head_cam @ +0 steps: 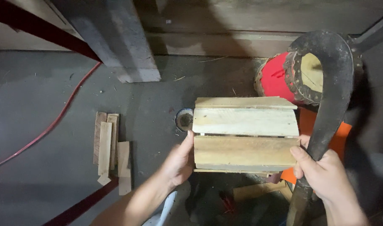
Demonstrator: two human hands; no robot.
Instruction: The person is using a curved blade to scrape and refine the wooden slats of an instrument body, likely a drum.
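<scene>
One panel [245,134] of three slats, over the floor [45,109] near four or so loose offcuts [110,146], is gripped at its left edge by the left hand [179,161], while one dark curved bar [329,92] is clasped by the right hand [325,175].

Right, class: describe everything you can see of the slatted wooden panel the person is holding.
The wooden panel is made of pale, rough-sawn slats laid side by side, three broad ones plus a thin edge strip at the near side, with narrow gaps between them. It looks like unfinished timber, the nearest slat darker and yellower. It is held roughly flat above the grey floor. The left hand grips its left edge; the right hand, also holding a dark curved tool, touches its right edge.
</scene>
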